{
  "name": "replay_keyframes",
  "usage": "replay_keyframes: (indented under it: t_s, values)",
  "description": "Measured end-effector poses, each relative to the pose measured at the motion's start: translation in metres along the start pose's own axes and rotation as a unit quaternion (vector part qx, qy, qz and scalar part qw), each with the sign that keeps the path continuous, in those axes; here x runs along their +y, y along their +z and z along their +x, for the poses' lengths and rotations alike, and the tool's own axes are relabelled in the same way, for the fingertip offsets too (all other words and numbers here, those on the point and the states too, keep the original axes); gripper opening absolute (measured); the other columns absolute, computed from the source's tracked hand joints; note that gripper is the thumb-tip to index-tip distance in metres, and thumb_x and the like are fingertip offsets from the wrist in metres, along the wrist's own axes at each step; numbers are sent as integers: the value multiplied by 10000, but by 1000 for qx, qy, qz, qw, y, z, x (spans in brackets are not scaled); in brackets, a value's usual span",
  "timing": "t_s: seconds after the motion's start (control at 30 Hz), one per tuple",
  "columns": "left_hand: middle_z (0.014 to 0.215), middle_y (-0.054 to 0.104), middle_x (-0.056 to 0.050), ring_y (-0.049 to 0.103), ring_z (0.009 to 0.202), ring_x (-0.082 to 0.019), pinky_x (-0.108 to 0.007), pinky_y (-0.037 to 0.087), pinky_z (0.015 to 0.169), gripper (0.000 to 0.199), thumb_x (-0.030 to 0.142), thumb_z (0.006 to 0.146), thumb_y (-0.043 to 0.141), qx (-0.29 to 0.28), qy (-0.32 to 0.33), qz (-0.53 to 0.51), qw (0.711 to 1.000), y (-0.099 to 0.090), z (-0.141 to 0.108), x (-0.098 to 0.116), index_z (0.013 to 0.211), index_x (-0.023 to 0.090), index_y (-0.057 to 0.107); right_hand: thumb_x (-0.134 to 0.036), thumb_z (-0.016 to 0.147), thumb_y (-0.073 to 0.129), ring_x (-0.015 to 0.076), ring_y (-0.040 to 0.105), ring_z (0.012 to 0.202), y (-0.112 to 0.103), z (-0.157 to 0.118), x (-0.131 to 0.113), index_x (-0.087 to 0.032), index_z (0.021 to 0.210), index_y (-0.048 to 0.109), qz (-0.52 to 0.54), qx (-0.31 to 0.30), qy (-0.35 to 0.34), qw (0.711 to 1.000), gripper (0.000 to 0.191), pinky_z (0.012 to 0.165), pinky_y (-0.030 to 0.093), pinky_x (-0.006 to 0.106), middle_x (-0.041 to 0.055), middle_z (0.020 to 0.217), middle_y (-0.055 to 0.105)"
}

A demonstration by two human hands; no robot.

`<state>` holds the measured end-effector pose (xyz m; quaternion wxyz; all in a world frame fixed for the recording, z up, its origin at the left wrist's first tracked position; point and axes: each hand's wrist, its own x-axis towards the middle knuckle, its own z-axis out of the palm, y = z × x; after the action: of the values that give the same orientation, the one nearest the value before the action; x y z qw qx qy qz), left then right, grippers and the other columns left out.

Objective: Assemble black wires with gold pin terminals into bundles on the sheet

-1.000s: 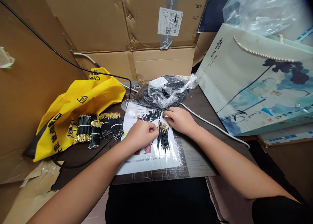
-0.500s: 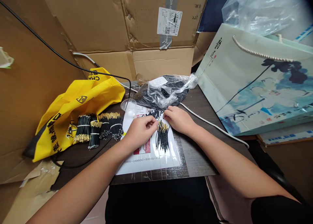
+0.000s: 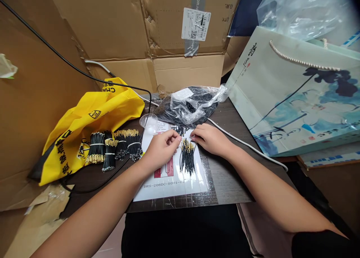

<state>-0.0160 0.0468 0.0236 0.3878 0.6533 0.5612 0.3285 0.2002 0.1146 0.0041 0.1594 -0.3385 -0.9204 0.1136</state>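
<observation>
Gold-tipped black wires are lying in a loose fan on the printed sheet on the counter, gold ends pointing away from the person, nothing visible tying them. The left hand is just left of those tips, thumb and finger pinched together, but whatever might be in that grip is too small for me to make out. The right hand is curled on the other side, fingertips down by the short black pieces, and I honestly can't say if its grip has anything either.

What could go wrong, imo: the fan looks easy to wreck. A knuckle brushing it would probably roll wires crosswise. Short bits could also get mixed in with the wires, since they're nearly the same black and sit right by the tips. And the sheet has a glossy, slick-looking surface, so stuff may slide if it gets bumped.

Texture-wise: wires are thin and straight-ish with shiny metal ends. The tied bundles off to the left are stubby bunches cinched with pale bands. Behind, there's a crinkly clear bag full of dark stuff, plus a creased yellow bag, soft and floppy-looking.
</observation>
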Motion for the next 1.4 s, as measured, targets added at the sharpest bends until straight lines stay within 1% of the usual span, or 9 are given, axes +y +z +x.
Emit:
replay_keyframes:
  t_s: [0.17,0.27,0.37,0.5,0.63,0.8,0.9,1.13,1.4]
  values:
    - [793,633,-18,619,631,-114,-238,490,603,237,415,915,506,-10,-24,-52,998,2,2,-5,922,184,557,-212,937,552,176,537,867,0,-2,2,-185,947,681,5,-13,-10,1000,132,767,388,292,50,878,628]
    - [802,633,-9,584,655,-109,-233,451,616,194,369,923,486,5,-4,-4,1000,1,3,-7,950,193,564,-177,929,545,172,532,852,4,0,2,-174,884,655,-8,-11,-3,1000,118,756,386,290,51,870,623]
    - [741,590,11,526,669,-113,-233,396,622,177,342,922,478,30,13,56,998,-1,4,-6,929,195,577,-152,925,526,178,518,844,7,2,1,-170,866,618,-32,-14,-4,999,111,744,384,293,58,878,617]
    - [783,610,4,524,706,-123,-245,382,651,236,369,937,450,33,11,65,997,-3,4,-4,914,187,598,-130,924,493,191,508,855,8,2,1,-172,893,593,-39,-14,-4,999,113,739,383,299,64,888,617]
    - [888,668,-21,579,828,-150,-269,414,747,294,380,949,434,24,33,74,996,-5,4,-4,927,182,650,-131,936,470,192,521,857,6,0,0,-184,909,587,20,27,7,999,131,755,399,302,51,883,633]
    - [876,686,-25,604,821,-153,-267,443,751,244,351,920,505,21,51,72,996,-3,5,-5,927,177,676,-160,965,445,198,528,903,1,-4,-10,-177,1038,616,75,108,-50,990,186,817,432,328,77,961,625]
    - [921,709,-21,626,854,-152,-268,454,785,219,327,916,528,13,72,73,995,-2,5,-6,943,193,699,-202,976,451,199,525,889,0,-5,-17,-184,1018,634,85,133,-65,985,188,806,440,339,78,939,620]
    - [899,723,4,634,848,-142,-275,446,805,166,279,910,565,11,117,126,985,-1,3,-7,886,208,713,-208,949,531,193,522,840,4,-5,-19,-181,977,635,101,150,-119,976,111,773,452,352,69,897,632]
    - [890,716,12,629,841,-137,-272,441,793,153,274,915,571,3,119,132,984,-1,3,-7,878,211,705,-208,945,542,185,514,829,6,-6,-17,-169,975,653,67,159,-124,977,122,760,456,347,72,896,635]
